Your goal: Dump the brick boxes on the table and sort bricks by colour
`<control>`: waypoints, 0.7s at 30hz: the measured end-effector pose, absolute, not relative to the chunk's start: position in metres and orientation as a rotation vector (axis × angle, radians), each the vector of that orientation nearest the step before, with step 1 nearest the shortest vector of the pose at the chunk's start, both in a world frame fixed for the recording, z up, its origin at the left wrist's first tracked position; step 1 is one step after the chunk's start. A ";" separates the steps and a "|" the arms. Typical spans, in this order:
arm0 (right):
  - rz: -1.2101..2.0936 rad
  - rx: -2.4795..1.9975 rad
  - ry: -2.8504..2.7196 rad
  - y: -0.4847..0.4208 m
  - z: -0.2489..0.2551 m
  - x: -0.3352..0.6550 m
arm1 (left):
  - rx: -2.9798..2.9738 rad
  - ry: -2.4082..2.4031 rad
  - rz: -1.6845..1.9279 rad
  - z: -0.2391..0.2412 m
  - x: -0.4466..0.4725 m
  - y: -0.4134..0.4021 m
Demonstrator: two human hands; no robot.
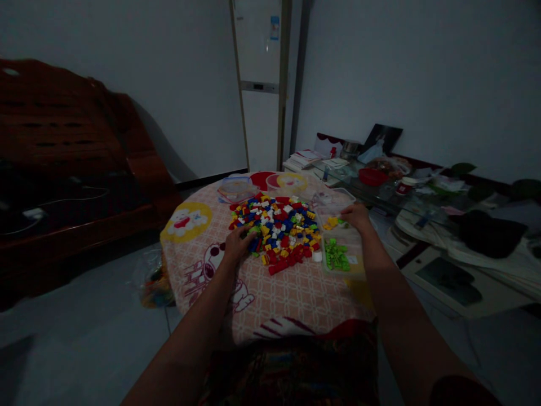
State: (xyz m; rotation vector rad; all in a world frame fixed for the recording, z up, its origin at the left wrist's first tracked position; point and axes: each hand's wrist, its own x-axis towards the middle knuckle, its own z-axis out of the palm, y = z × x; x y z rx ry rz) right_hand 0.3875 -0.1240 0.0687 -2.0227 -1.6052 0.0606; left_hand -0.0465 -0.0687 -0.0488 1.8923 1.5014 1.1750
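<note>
A heap of small plastic building bricks (pixel 279 225) in red, blue, yellow, white and green lies on the round table. My left hand (pixel 237 245) is at the heap's left edge, fingers curled in against green and blue bricks; what is between the fingertips is too small and dark to make out. My right hand (pixel 357 216) hangs over the right side of a clear container holding a few yellow bricks (pixel 332 223), its fingers pinched together. A bit of green shows beneath the fingertips. Nearer me, green bricks (pixel 337 255) lie in a second clear container (pixel 357 270).
A patterned cloth (pixel 291 304) covers the table. Clear tubs (pixel 236 188) stand at its far side. To the right, a cluttered glass table carries a red bowl (pixel 372 177). A wooden bench (pixel 84 146) and a plastic bag (pixel 155 285) are at left.
</note>
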 end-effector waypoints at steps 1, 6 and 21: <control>0.103 -2.004 -1.585 -0.129 0.072 0.391 | 1.893 1.501 1.175 -0.049 -0.046 -0.069; 0.382 -1.849 -1.563 -0.162 0.086 0.399 | 1.894 1.522 1.160 -0.048 -0.046 -0.067; 0.057 -2.130 -1.616 -0.147 0.072 0.399 | 1.856 1.513 1.152 -0.043 -0.045 -0.071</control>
